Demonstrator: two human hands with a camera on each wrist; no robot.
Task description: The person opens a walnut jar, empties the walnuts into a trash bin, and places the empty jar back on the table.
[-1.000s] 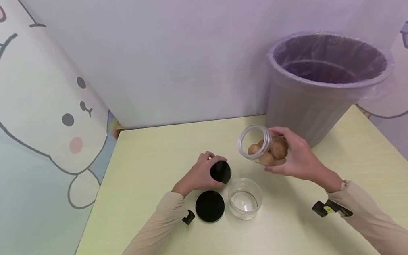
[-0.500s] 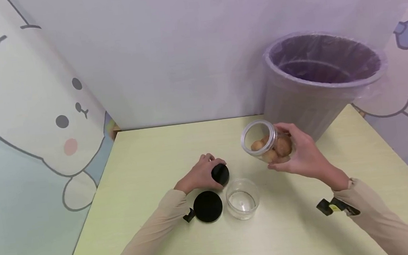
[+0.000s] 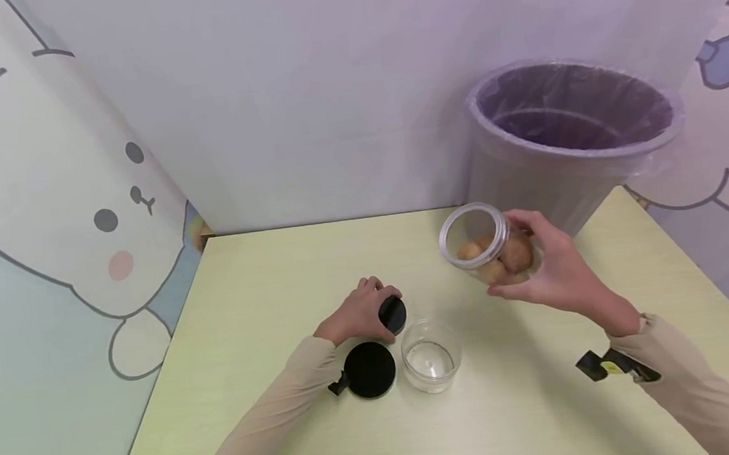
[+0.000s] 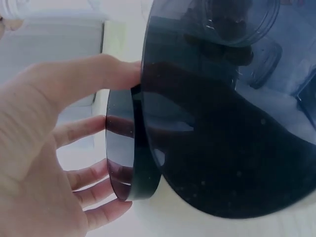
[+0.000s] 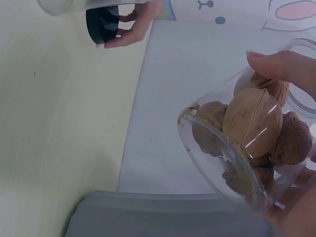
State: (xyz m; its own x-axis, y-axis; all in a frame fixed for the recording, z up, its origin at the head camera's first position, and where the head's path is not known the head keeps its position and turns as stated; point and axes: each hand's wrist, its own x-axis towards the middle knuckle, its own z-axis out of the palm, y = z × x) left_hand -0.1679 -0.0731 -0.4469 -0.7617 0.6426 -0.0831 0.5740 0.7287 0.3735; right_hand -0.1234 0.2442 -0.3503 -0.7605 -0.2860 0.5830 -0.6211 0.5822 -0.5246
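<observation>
The right hand's [image 3: 558, 267] thumb and fingers are clamped round a tilted clear jar [image 3: 503, 233] of walnuts [image 3: 515, 253] held above the table [image 3: 265, 279], its mouth facing away from the palm toward the left-hand side, with a lined bin [image 3: 530, 188] beyond those fingertips. The left hand [image 3: 358, 318] pinches a black lid [image 3: 393, 314] on edge between its thumb and spread fingers. A 2nd black lid [image 3: 370, 370] lies flat on the near side of the left thumb, and beside it a 2nd clear jar [image 3: 434, 382] stands upright, to the right of the left fingertips.
</observation>
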